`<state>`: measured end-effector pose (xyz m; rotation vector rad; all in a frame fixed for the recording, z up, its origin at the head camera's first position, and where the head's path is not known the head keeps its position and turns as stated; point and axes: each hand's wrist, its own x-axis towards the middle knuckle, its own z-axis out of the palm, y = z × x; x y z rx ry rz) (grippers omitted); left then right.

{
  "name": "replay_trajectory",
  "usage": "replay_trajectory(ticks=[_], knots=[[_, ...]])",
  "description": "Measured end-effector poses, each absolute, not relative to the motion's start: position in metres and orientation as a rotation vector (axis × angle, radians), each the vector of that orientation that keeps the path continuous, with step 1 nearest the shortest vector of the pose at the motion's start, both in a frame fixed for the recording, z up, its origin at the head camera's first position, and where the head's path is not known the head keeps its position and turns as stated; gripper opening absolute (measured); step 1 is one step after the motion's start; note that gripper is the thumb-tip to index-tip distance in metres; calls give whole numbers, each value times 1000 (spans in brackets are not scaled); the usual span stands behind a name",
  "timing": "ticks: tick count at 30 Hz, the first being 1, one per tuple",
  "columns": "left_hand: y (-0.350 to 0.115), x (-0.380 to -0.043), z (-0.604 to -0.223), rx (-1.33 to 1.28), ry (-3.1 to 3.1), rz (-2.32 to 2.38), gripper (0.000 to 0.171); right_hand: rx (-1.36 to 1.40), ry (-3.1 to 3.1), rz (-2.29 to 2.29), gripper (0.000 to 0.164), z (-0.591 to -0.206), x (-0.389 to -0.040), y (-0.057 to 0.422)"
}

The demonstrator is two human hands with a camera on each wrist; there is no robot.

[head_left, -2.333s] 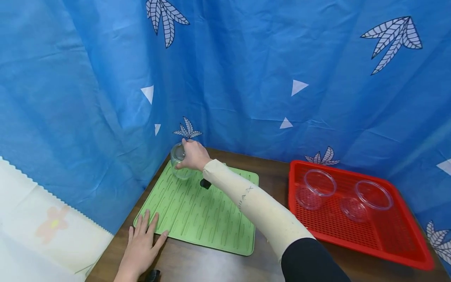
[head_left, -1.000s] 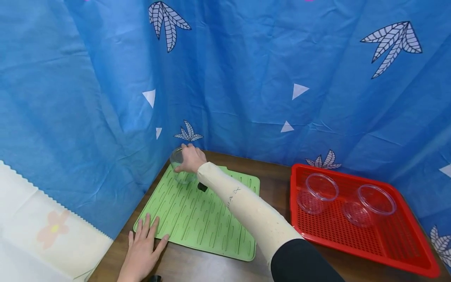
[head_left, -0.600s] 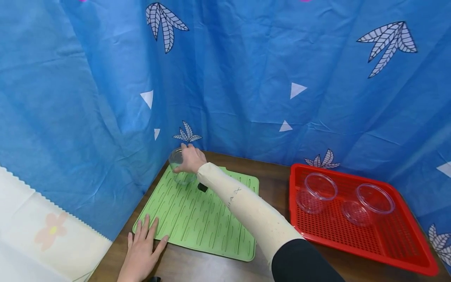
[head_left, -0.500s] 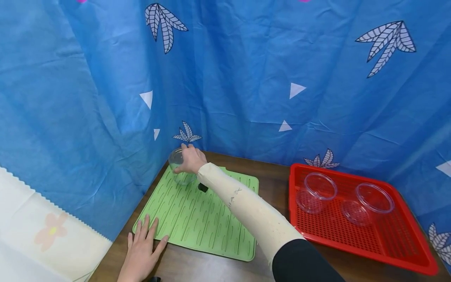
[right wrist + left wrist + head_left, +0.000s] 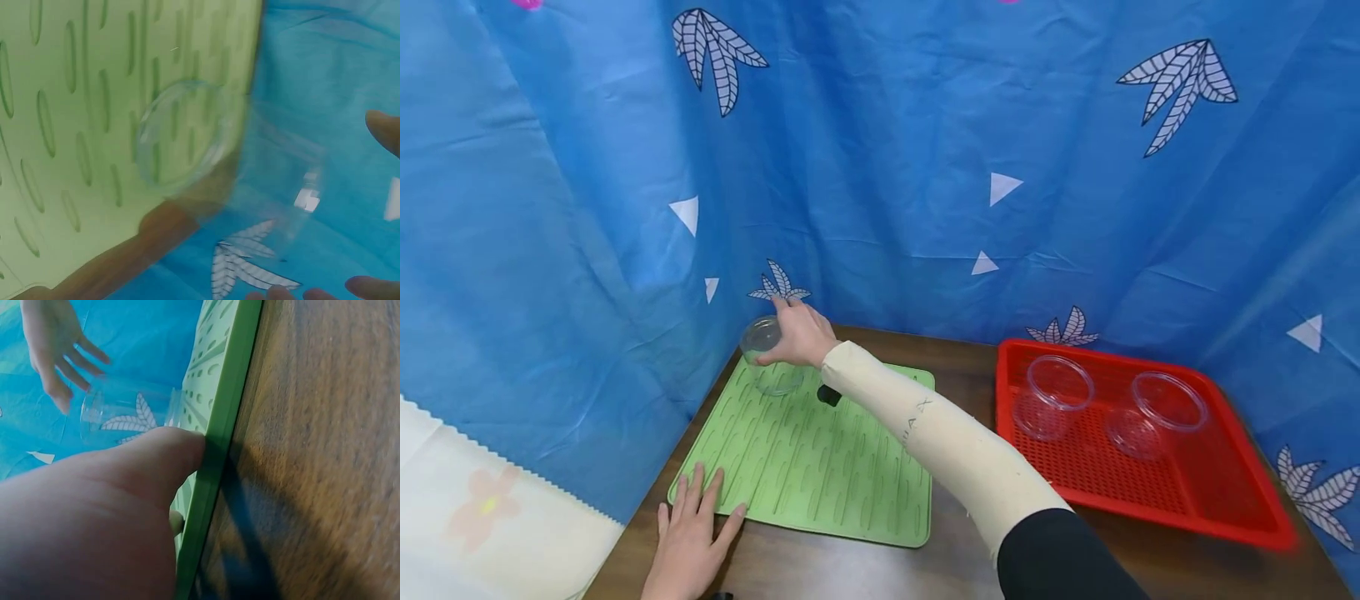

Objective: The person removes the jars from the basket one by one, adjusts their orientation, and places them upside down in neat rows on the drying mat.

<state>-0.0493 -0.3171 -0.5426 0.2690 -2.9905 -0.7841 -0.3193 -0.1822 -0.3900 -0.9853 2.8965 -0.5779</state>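
A clear plastic cup (image 5: 763,335) stands on the far left corner of the green ridged mat (image 5: 842,467). In the right wrist view the cup (image 5: 134,412) (image 5: 275,169) has one round end against the mat. My right hand (image 5: 801,332) is beside and just above the cup, fingers spread. The left wrist view shows a gap between the right hand (image 5: 56,347) and the cup. My left hand (image 5: 688,533) rests on the mat's near left corner with its fingers extended, and its thumb (image 5: 178,447) lies by the mat's edge.
A red plastic basket (image 5: 1247,483) stands on the right of the wooden table (image 5: 820,571). Inside it are two clear cups, one on the left (image 5: 1060,387) and one on the right (image 5: 1168,404). A blue curtain (image 5: 887,167) hangs close behind the mat and basket.
My right hand has let go of the cup and drawn slightly up and away from it. The left hand stays on the mat corner. The head view has turned a little to the right.
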Motion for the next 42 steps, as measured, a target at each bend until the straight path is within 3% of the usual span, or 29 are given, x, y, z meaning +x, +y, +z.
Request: replay_trajectory(ticks=[13, 30, 42], knots=[[-321, -56, -547, 279, -3030, -772, 87, -991, 2847, -953, 112, -344, -301, -121], [-320, -56, -550, 226, -3020, -789, 87, -897, 2849, -1493, 106, -314, -304, -12], [-318, -56, -548, 231, -3047, -796, 87, -714, 2959, -1557, 105, -302, -294, 66]])
